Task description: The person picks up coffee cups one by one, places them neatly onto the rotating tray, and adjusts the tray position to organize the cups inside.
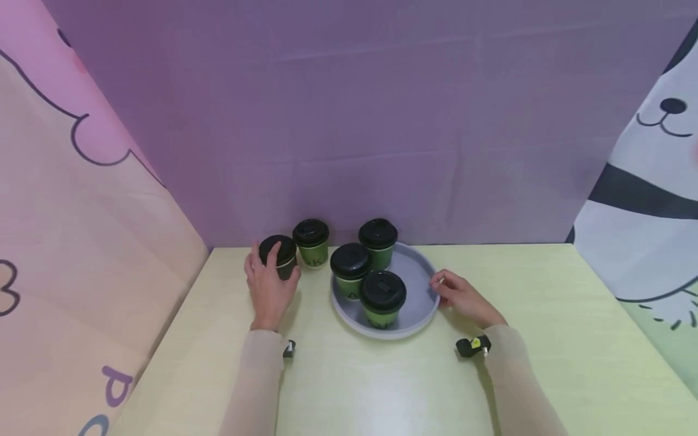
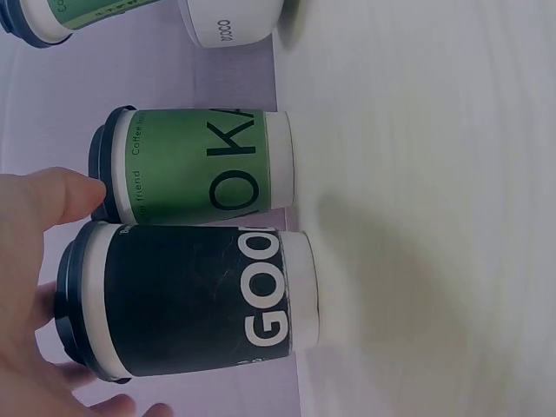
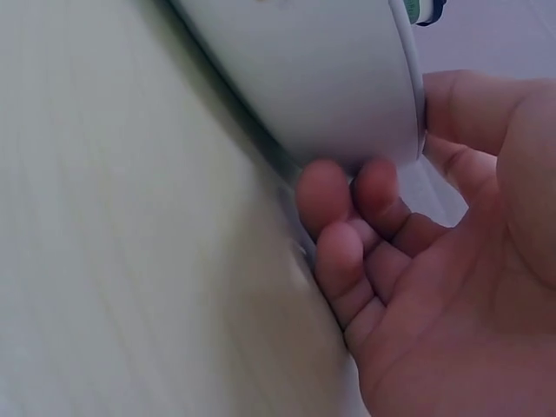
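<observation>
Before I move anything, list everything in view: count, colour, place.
Tray: 1, grey, on the table
Green cups on the tray: 3, green with black lids, left half and front
Green cup off the tray: 1, green with black lid, behind the tray's left side
Black cup: 1, black with black lid, far left
Table: 1, pale yellow, underneath
Backdrop: 1, purple, behind
Left panel: 1, pink and cream, left
Panda panel: 1, mainly white and black, right
Wrist cameras: 2, black, at the wrists
Sleeves: 2, beige, foreground
Left hand: 1, fingers around black cup's lid, grip unclear
Right hand: 1, gripping tray's right rim
</observation>
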A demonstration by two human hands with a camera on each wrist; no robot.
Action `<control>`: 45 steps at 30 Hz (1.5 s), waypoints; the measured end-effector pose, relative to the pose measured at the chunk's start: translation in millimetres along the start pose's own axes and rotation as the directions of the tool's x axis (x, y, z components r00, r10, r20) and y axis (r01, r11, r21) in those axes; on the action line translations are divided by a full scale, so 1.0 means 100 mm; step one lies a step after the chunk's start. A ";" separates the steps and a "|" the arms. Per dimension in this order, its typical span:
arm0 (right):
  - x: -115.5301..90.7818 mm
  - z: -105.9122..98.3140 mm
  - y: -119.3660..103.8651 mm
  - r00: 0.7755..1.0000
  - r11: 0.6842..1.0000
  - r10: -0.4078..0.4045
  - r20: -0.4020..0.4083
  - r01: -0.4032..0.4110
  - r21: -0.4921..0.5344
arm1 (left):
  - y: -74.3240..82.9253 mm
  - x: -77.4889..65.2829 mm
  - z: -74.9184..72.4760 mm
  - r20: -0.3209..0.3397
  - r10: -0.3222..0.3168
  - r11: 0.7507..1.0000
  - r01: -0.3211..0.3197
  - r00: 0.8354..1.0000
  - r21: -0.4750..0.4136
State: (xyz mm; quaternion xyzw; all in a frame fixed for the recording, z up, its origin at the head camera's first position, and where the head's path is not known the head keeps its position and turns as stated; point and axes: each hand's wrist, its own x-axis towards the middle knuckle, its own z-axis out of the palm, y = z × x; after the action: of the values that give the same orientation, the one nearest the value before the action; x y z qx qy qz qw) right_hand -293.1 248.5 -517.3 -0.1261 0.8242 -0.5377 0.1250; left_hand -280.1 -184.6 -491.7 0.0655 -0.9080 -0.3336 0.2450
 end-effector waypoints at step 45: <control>-0.08 -0.08 0.01 1.000 0.996 -0.029 0.006 0.030 -0.084 | 0.15 -0.09 -0.08 -0.018 -0.169 0.980 0.166 0.985 -0.113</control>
State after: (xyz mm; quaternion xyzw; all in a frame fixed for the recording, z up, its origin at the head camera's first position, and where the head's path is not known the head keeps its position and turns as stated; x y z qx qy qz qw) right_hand -287.8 258.2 -514.4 -0.1448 0.8439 -0.5039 0.1136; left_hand -267.9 -175.6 -480.6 0.1325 -0.8758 -0.4023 0.2317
